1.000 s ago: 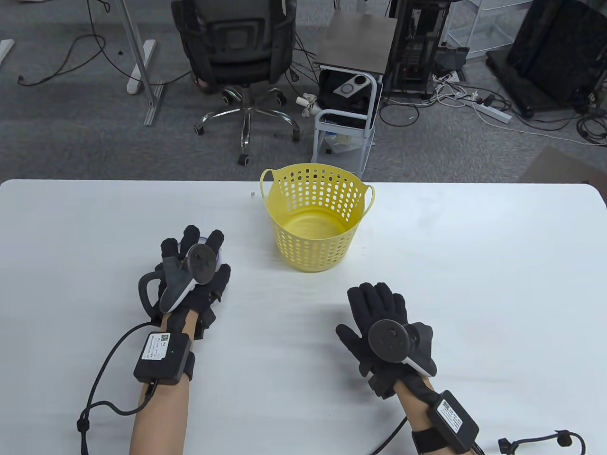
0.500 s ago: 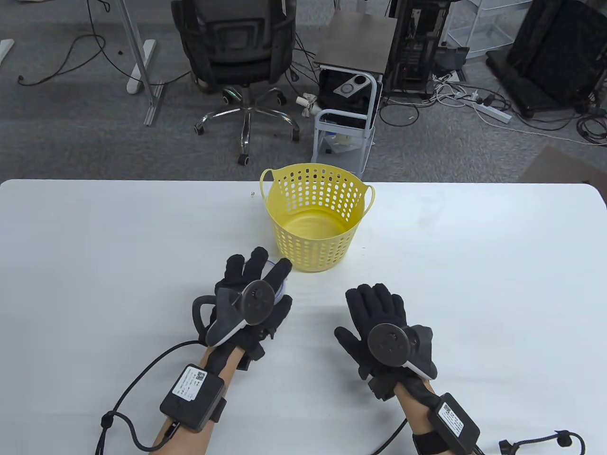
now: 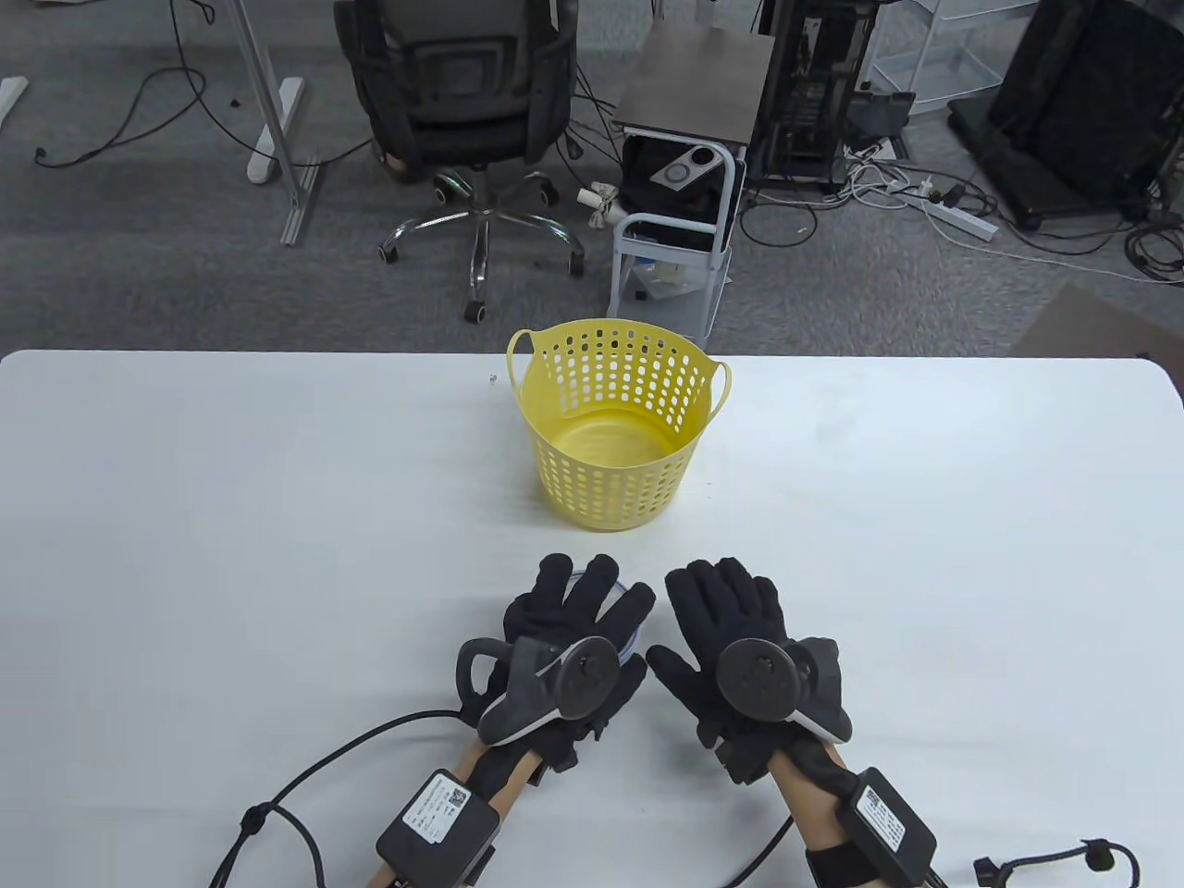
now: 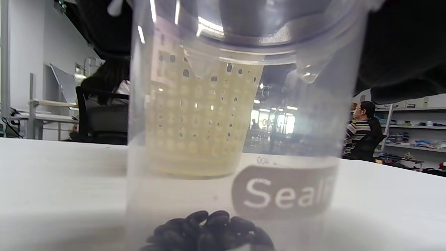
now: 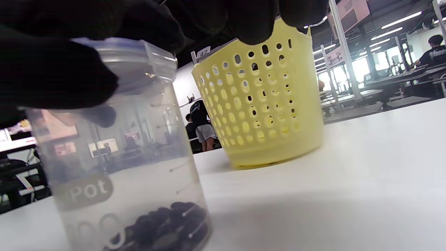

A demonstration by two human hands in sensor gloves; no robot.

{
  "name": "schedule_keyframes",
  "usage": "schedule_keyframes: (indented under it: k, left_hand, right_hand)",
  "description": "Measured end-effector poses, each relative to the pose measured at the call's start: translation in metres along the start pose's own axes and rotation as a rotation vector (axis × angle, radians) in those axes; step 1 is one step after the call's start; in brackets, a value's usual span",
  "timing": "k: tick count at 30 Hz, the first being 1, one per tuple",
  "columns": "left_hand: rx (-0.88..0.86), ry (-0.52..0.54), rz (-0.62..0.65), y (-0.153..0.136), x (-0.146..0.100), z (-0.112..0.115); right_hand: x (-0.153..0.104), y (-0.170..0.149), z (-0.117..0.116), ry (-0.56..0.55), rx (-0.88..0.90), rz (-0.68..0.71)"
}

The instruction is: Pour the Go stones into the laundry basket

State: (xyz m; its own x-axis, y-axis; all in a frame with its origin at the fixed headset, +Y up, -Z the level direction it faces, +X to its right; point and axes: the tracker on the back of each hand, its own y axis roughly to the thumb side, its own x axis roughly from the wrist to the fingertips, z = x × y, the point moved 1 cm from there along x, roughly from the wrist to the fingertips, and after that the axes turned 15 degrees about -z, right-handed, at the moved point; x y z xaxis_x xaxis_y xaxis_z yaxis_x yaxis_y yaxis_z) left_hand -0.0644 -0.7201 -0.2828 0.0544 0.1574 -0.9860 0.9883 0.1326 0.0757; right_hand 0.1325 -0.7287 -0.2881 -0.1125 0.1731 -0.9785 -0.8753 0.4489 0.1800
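i log: left hand (image 3: 564,647) grips clear lidded plastic pot (image 4: 237,115) of black go stones (image 4: 209,232); right hand (image 3: 740,638) spread beside it; yellow perforated plastic basket (image 3: 618,425) beyond.

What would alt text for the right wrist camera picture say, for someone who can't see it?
A clear plastic jar with a lid stands on a white table, black Go stones piled at its bottom and black gloved fingers over its top. Behind it stands a yellow perforated laundry basket, with a blurry office beyond.
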Motion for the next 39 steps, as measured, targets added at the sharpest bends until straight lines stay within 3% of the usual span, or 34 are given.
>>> schedule_keyframes:
  k: [4,8,11,18,24,31,39]
  left_hand:
    - [-0.011,-0.013,0.012,-0.002,0.000,0.000]
    - [-0.093,-0.128,0.067,-0.007,0.001,-0.008]
    - [-0.179,-0.124,0.054,-0.020,-0.001,-0.018]
    - [-0.315,-0.053,-0.151,-0.076,0.007,-0.028]
    - [-0.386,-0.243,-0.334,-0.106,0.016,-0.015]
    - [-0.346,-0.376,-0.319,-0.102,0.019,-0.003]
    - [-0.403,-0.355,-0.305,-0.094,0.018,0.005]
  right_hand:
    - [0.002,-0.004,-0.001,0.008,0.105,0.012]
    - [0.004,-0.008,-0.001,0.021,0.212,-0.028]
    - [0.006,-0.010,-0.001,0.020,0.298,-0.072]
    - [0.012,-0.007,-0.013,0.013,0.408,-0.188]
    - [0.029,-0.007,-0.026,0.076,0.527,-0.296]
    - [0.032,-0.008,-0.036,0.146,0.566,-0.333]
    - [0.022,-0.006,-0.036,0.151,0.500,-0.361]
